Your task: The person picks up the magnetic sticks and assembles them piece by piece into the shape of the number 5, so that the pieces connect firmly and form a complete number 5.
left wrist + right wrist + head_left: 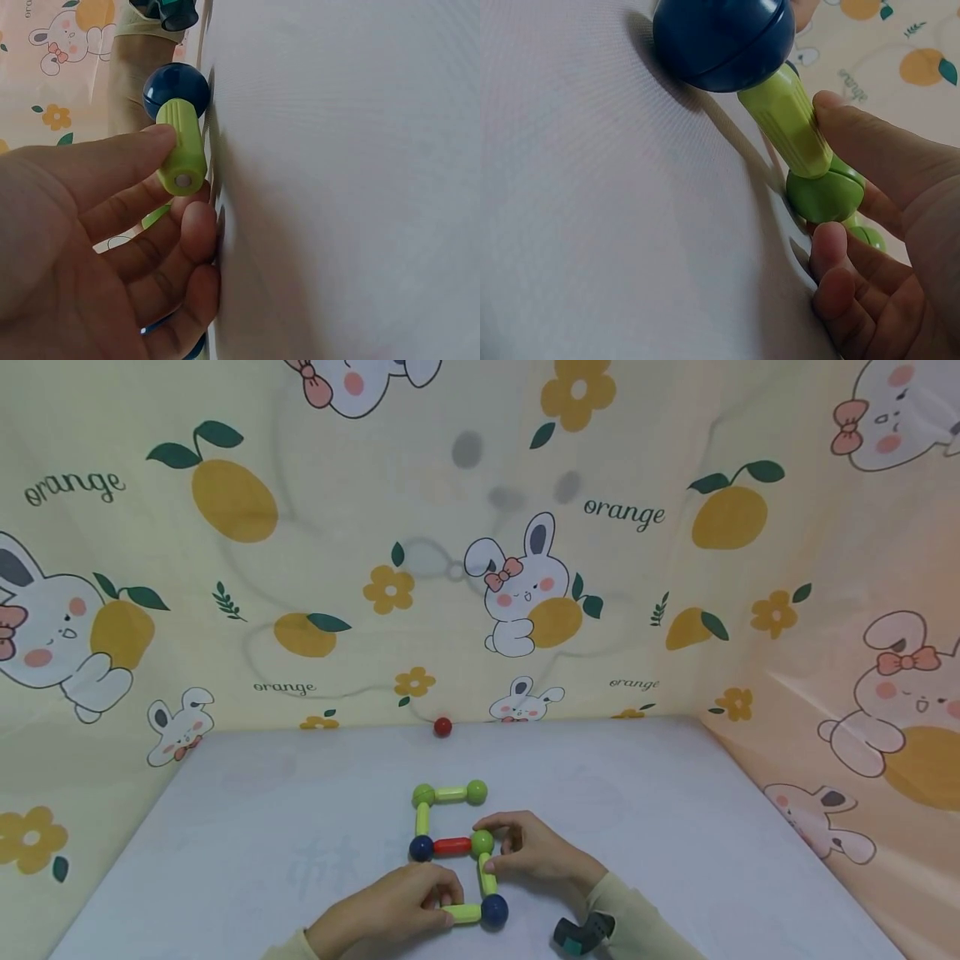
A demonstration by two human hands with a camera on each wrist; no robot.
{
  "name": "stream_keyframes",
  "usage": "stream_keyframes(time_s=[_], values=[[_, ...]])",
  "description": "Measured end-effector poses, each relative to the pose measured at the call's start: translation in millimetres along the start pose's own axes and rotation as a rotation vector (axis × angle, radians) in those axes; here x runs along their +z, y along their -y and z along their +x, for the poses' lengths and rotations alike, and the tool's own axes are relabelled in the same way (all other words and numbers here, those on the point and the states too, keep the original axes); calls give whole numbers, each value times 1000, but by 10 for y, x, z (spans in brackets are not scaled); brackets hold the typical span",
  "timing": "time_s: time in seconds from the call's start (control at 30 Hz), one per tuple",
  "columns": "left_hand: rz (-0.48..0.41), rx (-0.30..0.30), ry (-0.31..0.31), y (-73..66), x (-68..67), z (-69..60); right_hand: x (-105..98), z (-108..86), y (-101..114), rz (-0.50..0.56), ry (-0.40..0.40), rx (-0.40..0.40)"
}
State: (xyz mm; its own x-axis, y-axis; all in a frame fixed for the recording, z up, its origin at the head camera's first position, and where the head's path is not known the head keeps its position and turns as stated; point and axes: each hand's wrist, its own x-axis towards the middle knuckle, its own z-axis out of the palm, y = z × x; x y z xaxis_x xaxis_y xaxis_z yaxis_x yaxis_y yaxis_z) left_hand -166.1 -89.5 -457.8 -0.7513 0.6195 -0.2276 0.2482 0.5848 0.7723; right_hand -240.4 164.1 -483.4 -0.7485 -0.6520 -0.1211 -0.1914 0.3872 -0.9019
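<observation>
A zigzag figure of magnetic building rods and balls lies on the white table. At its near end, my left hand (397,906) pinches a yellow-green rod (182,146) between thumb and fingers; the rod's bare metal-tipped end faces the left wrist camera. That rod's other end meets a dark blue ball (494,911). From this ball a second yellow-green rod (787,124) runs to a green ball (825,193). My right hand (543,852) grips there, thumb against the second rod and fingers around the green ball. A red rod (452,846) links this ball to another blue ball (422,848).
Farther back, the figure continues through a yellow-green rod (422,818) and a green ball (423,795) to an end green ball (477,792). A loose red ball (442,727) sits at the table's back edge. Printed cloth (450,677) walls the table's back and sides.
</observation>
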Motion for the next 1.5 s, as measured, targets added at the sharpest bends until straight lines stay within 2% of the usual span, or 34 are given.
stream_keyframes(time_s=[0.23, 0.37, 0.53, 0.7, 0.9, 1.2, 1.33, 1.5], values=[[-6, 15, 8, 7, -13, -9, 9, -5, 8, -8, -4, -7], [14, 28, 32, 23, -33, -6, 15, -4, 12, -9, -8, -15], [-3, 27, 21, 29, -26, -6, 9, -6, 16, -6, -2, -1], [-16, 32, 1, 35, -1, -11, -32, -48, 37, -27, 69, 33], [-27, 8, 4, 25, 6, 0, -47, -137, 90, -150, 189, 25], [-29, 23, 14, 29, -15, -11, -28, -154, 118, -173, 205, 8], [-41, 13, 56, 58, -36, -1, -31, -157, 113, -163, 213, 9], [-85, 33, 71, 49, -146, -60, -26, -149, 110, -155, 214, 13]])
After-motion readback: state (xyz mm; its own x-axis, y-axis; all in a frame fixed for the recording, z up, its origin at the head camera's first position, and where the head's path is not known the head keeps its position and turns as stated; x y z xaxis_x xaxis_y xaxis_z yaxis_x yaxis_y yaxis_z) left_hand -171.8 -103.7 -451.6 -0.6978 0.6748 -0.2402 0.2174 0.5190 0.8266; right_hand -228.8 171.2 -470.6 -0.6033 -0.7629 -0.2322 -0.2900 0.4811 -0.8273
